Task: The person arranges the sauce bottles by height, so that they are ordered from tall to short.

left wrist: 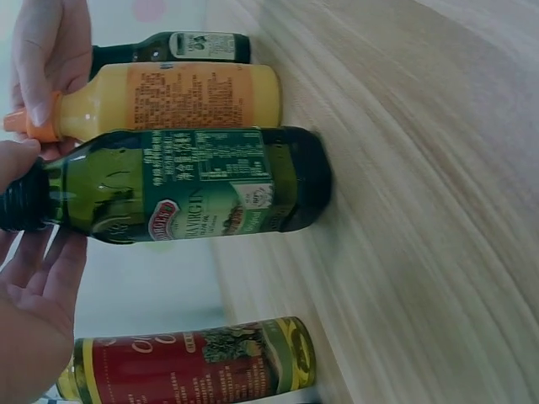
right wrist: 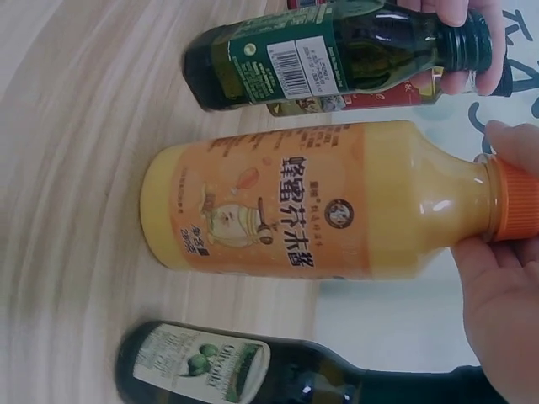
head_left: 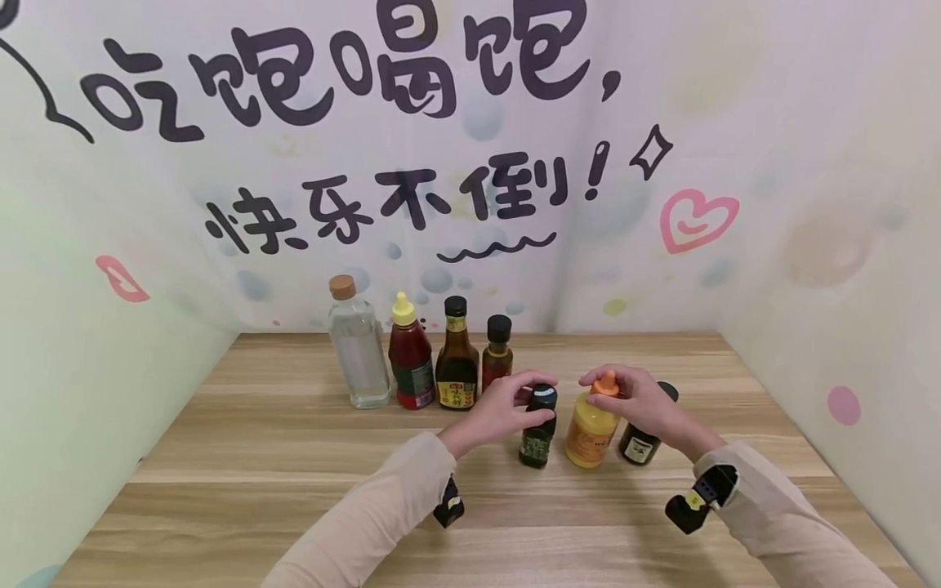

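Note:
My left hand (head_left: 503, 408) grips a small dark green olive oil bottle (head_left: 535, 445) at its black cap, thumb on one side and fingers on the other. In the left wrist view this green glass bottle (left wrist: 202, 181) shows a green label. My right hand (head_left: 647, 404) holds the orange cap (right wrist: 515, 202) of a yellow squeeze bottle of honey mustard sauce (right wrist: 278, 202). Both bottles stand upright, side by side, at the table's middle right. Just right of the mustard is a dark bottle (head_left: 638, 443) with a pale olive label, partly covered by my right hand.
Behind my left hand, a row holds a clear bottle (head_left: 360, 355) with a brown cap, a red sauce bottle (head_left: 412, 367) with a yellow tip, a dark brown sauce bottle (head_left: 457, 359) and a red-labelled bottle (head_left: 498, 355). A printed cloth wall (head_left: 610, 278) borders the wooden table (head_left: 294, 490).

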